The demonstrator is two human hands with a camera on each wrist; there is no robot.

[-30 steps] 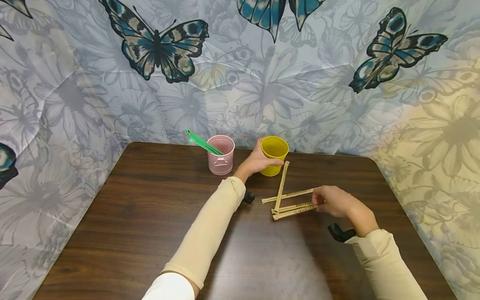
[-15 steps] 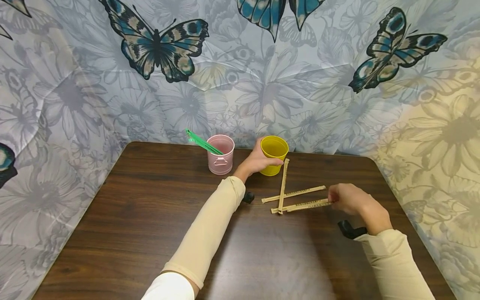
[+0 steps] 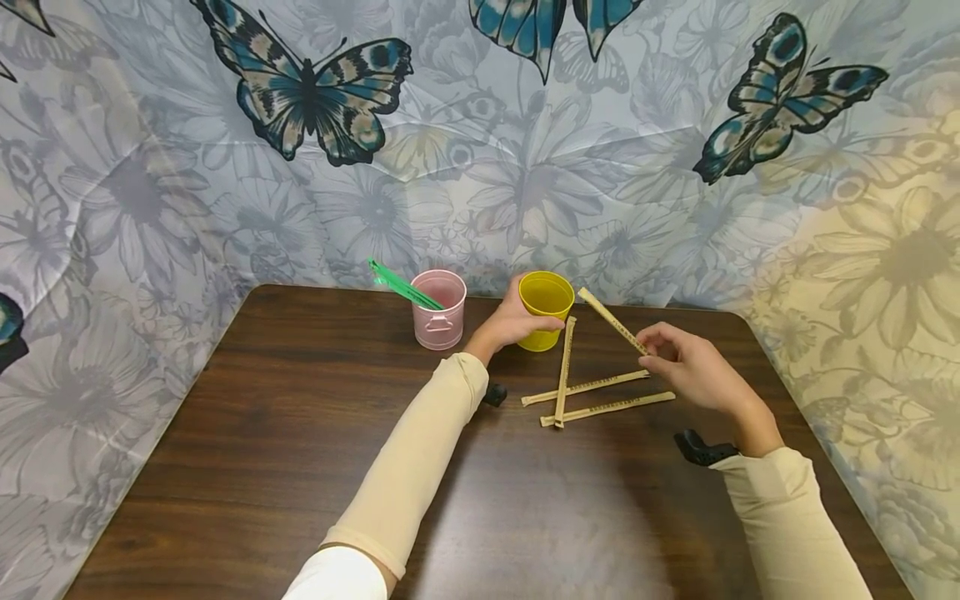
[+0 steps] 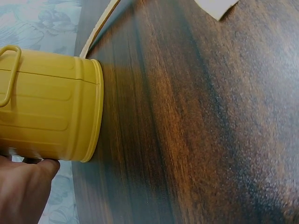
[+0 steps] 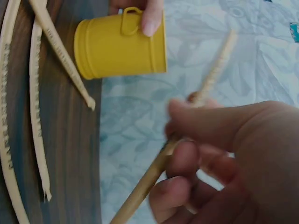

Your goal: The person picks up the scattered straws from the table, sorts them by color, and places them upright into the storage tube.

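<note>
Since half a second ago, right hand [image 3: 693, 367] has come up off the pile with one tan wrapped stick [image 3: 611, 321]; left hand [image 3: 517, 321] and yellow cup [image 3: 546, 304] look unmoved. Nearest, we get the right sleeve [image 3: 791, 517] angling in from lower right and the left sleeve [image 3: 416, 458] running long and diagonal, that arm well stretched. Black mount pieces show at the right wrist [image 3: 703, 450] and left wrist [image 3: 494, 395]. On the wooden table [image 3: 285, 433] we count three loose sticks: lower stick [image 3: 615, 407], upper stick [image 3: 600, 385] roughly alongside, crossing stick [image 3: 566, 367] laid across both, far end just beside the yellow cup's base, contact unclear. Right hand hangs above, thumb and index pinching the tan wrapped stick partway along, other fingers loosely curled; one tip points up-left near the cup's rim, and the right wrist view has them apart. Farther, left hand wraps the upright yellow cup from its left, thumb along the near side, fingers mostly hidden behind. Left of that we note the pink cup [image 3: 437, 333], green sticks [image 3: 405, 286] leaning out leftward. Last, butterfly-print cloth [image 3: 510, 167] behind the table.
</note>
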